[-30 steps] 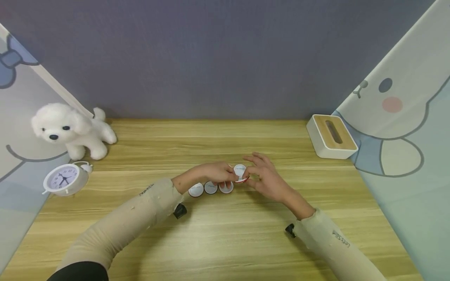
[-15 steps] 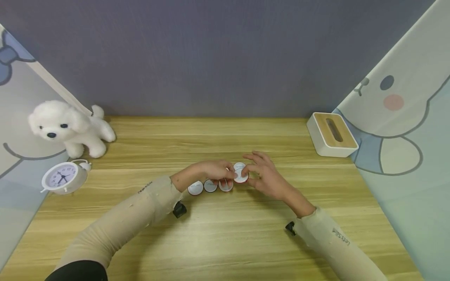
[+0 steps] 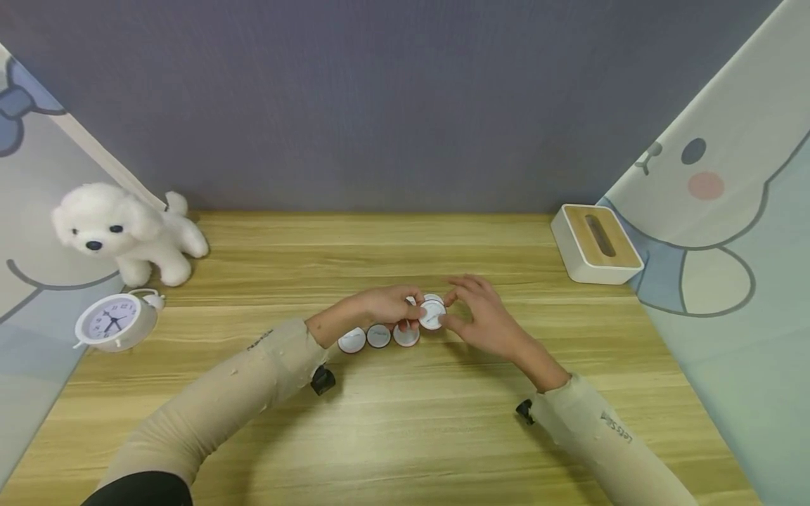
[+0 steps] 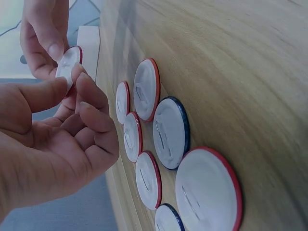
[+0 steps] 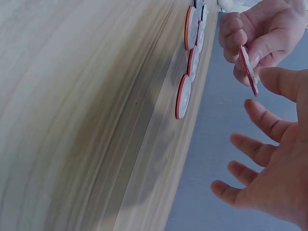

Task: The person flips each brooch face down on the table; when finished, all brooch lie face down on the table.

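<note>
My left hand (image 3: 389, 306) pinches a round pin badge (image 3: 432, 315) between thumb and fingers, its white back with the safety pin turned up. The red rim of this badge shows in both wrist views. Close on its other side is my right hand (image 3: 484, 316), thumb tip at the badge's edge and the other fingers spread, as the right wrist view shows. Below the hands more badges lie back-up in two rows: a red-rimmed one (image 4: 147, 89), a dark blue-rimmed one (image 4: 171, 132) and a larger-looking red one (image 4: 207, 190) in the nearer row, several in the farther row.
A white plush dog (image 3: 126, 232) and a white alarm clock (image 3: 117, 322) stand at the left of the wooden table (image 3: 392, 436). At the back right is a tissue box (image 3: 595, 244) with a wooden lid. A grey panel (image 3: 380, 105) rises behind the table.
The held badge has turned from nearly edge-on to face up toward the head camera. My right fingers have shifted slightly off it to the right; the left hand stays in place.
</note>
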`<state>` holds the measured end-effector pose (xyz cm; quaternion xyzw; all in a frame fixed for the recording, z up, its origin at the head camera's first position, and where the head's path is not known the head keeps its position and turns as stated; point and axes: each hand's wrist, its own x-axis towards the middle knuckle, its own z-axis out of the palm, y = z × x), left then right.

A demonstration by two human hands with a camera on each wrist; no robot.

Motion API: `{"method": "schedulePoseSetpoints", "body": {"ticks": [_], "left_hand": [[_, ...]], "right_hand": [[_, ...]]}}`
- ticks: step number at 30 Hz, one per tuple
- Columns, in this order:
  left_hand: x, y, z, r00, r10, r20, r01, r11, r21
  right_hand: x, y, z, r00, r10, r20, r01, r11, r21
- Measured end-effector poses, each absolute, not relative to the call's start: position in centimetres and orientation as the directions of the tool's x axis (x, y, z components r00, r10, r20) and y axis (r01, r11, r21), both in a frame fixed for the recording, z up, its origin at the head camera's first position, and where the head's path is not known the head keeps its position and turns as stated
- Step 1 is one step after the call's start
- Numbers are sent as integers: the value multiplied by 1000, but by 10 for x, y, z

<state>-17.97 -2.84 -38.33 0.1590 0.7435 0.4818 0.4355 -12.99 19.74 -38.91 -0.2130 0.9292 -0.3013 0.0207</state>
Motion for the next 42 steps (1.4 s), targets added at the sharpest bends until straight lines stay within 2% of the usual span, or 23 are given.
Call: {"method": "schedulePoseSetpoints", "body": {"ticks": [5, 10, 15, 23, 26, 35, 42], "left_hand": [[-179, -27, -384, -580, 661, -476, -193, 456, 869], [-178, -26, -384, -582, 667, -466, -123, 495, 860], [-176, -25, -384, -589, 684, -430, 29, 549, 835], [-174, -16, -377, -665, 695, -274, 330, 602, 727], [-175, -15, -380, -680, 688, -253, 340, 602, 723], [-178, -21, -387, -750, 604, -270, 171, 571, 803], [-177, -20, -388, -725, 625, -289, 247, 628, 738]], "right_hand": [[-130, 197, -390, -908, -411, 78, -379, 733, -565], [-131, 196, -390, -915, -398, 56, -351, 723, -594], [-132, 195, -387, -921, -384, 59, -337, 714, -614], [-134, 193, -386, -908, -417, 51, -369, 734, -571], [-134, 192, -388, -902, -428, 49, -377, 730, -571], [-136, 196, -391, -888, -457, 47, -396, 709, -583], [-136, 195, -392, -911, -412, 12, -327, 705, -630]]}}
